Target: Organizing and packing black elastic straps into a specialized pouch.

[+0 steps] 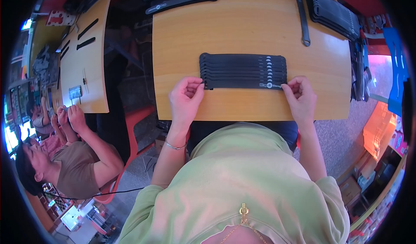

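Note:
A row of black straps [242, 66] lies on the wooden table in front of me, overlapped like shingles, with white print toward their right ends. My left hand [187, 96] pinches the left end of the nearest black strap, by its rounded eyelet end. At the other end of that same strap, the thumb and fingers of my right hand [302, 99] are closed on its tip. The strap lies straight between both hands, along the near edge of the row.
On my wooden table [182, 36] a single strap [302, 16] lies at the far right, next to a fanned stack of straps [333, 12]. More straps [182, 1] lie at the far left. A co-worker [78, 161] sits at another table [89, 84] on the left. An orange crate [378, 129] stands at right.

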Motion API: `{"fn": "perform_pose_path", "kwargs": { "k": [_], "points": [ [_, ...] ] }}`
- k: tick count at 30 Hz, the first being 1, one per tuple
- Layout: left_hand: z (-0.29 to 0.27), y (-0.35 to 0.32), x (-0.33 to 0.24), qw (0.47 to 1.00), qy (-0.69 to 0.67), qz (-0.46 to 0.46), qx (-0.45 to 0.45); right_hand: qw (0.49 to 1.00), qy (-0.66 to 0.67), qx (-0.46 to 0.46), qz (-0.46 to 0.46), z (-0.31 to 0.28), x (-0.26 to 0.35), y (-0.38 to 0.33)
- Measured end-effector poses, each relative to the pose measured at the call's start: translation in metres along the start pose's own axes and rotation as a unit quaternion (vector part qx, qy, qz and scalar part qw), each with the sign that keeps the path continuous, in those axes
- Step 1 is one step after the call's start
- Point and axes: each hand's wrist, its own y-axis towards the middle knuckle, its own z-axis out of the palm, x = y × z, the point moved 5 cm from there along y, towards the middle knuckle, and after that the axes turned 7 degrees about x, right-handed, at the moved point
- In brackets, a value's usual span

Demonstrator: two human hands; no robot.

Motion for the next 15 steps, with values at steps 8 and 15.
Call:
{"fn": "perform_pose_path", "kwargs": {
  "k": [8, 15],
  "points": [
    [-0.0002, -0.0001, 0.0036, 1.000, -0.003, 0.000, -0.003, 1.000, -0.003, 0.017, 0.006, 0.0015, 0.0032, 0.0003],
    [-0.0001, -0.0003, 0.0027, 1.000, -0.004, -0.001, -0.007, 1.000, -0.011, 0.014, -0.002, 0.0024, 0.0029, 0.0009]
  ]
}}
